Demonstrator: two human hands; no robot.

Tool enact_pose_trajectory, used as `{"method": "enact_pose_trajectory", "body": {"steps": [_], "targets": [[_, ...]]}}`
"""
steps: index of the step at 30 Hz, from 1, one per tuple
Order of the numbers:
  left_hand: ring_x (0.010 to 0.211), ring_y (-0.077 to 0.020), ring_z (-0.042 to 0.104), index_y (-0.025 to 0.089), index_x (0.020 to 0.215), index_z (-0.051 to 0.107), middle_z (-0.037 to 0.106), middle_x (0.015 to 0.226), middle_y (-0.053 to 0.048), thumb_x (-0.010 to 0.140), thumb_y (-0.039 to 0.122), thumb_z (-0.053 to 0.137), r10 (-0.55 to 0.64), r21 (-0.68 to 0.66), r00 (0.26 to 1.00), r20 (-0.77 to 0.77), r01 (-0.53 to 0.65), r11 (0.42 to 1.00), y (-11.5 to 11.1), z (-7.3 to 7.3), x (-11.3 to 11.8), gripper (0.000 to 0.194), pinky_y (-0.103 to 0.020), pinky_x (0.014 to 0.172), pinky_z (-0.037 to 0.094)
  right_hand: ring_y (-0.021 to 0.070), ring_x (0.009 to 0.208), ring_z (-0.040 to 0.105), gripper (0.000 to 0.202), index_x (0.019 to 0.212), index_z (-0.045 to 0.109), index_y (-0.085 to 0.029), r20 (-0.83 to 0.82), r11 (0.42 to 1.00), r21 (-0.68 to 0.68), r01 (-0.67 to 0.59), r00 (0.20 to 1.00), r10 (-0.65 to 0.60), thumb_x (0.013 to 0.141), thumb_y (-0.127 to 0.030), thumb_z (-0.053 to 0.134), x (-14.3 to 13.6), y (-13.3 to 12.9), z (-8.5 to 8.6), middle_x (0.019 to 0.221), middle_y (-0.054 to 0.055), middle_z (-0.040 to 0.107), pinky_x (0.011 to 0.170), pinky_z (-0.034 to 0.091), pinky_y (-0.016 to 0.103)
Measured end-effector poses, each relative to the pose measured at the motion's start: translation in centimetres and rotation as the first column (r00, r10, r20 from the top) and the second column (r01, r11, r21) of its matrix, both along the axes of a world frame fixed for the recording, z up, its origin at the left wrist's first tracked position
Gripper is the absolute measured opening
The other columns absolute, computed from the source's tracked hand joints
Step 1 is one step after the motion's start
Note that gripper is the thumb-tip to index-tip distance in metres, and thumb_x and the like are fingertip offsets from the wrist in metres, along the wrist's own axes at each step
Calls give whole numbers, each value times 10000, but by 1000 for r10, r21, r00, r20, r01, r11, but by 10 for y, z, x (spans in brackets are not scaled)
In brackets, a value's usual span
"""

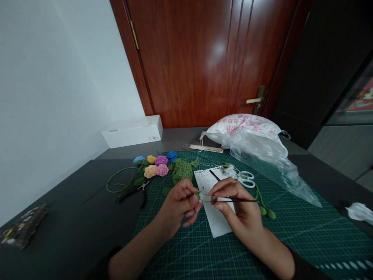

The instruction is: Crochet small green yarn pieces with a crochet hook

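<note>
Between its fingertips my left hand point(180, 206) pinches a small green and white piece point(199, 195). My right hand point(239, 206) is closed on dark tweezers point(240, 200), whose tips point left at the small piece. Beneath the hands a written notepad page point(214, 217) lies on the green cutting mat point(180, 252). Just beyond them are a ball of green yarn point(182, 171), white fluff point(230, 171) and white-handled scissors point(246, 179). A dark pen-like stick point(215, 175) rests on the page.
Crocheted flowers point(150, 171) and pliers point(141, 191) lie at the left. Farther back are a white box point(134, 131), a ruler point(206, 148) and a stuffed white bag point(247, 130). Green buds point(271, 214) sit right of my right hand; a patterned packet point(25, 225) lies far left.
</note>
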State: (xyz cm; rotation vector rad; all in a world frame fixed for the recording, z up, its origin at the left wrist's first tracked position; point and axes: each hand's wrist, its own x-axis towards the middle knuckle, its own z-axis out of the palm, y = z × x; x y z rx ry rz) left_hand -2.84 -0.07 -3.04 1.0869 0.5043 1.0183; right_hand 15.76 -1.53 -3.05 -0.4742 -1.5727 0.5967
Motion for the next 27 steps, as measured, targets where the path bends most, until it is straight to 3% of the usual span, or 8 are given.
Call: {"method": "enact_pose_trajectory", "body": {"steps": [5, 10, 16, 22, 27], "targets": [[390, -26, 281, 217, 875, 496, 571, 589, 56, 866, 272, 747, -32, -2, 999, 4, 32, 999, -1, 1, 0, 257, -85, 321, 311, 166, 862, 673, 92, 954, 675, -236, -34, 999, -38, 11, 999, -12, 927, -148, 671, -3, 0, -1, 890, 15, 701, 772, 523, 303], [390, -25, 292, 216, 871, 494, 587, 603, 48, 857, 264, 754, -42, 14, 999, 4, 42, 999, -2, 0, 1, 265, -85, 319, 310, 127, 699, 684, 76, 909, 691, -244, -173, 977, -210, -28, 985, -9, 936, -174, 676, -8, -1, -1, 824, -9, 709, 672, 538, 257], [392, -22, 301, 212, 869, 492, 598, 615, 46, 857, 250, 748, -31, 20, 1000, -5, 31, 999, -2, -1, 1, 259, -84, 326, 315, 95, 501, 623, 158, 822, 648, -212, -285, 889, -433, -147, 958, 20, 908, -315, 733, -10, 3, 1, 697, -30, 699, 550, 487, 234], [361, -17, 315, 211, 843, 481, 662, 646, 18, 818, 233, 770, -28, 15, 1000, -13, 28, 999, -3, -7, 3, 291, -87, 298, 285, 103, 437, 565, 273, 795, 599, -201, -310, 792, -549, -266, 945, 103, 887, -416, 741, -11, 8, -2, 567, -45, 649, 505, 458, 239], [344, -5, 308, 205, 824, 484, 706, 681, -8, 792, 177, 768, -28, -25, 997, -66, 26, 999, -7, -9, 2, 287, -83, 296, 250, 113, 437, 559, 273, 817, 578, -217, -235, 821, -516, -245, 962, 139, 879, -424, 745, -15, 4, -6, 578, -47, 625, 472, 432, 240]]}}
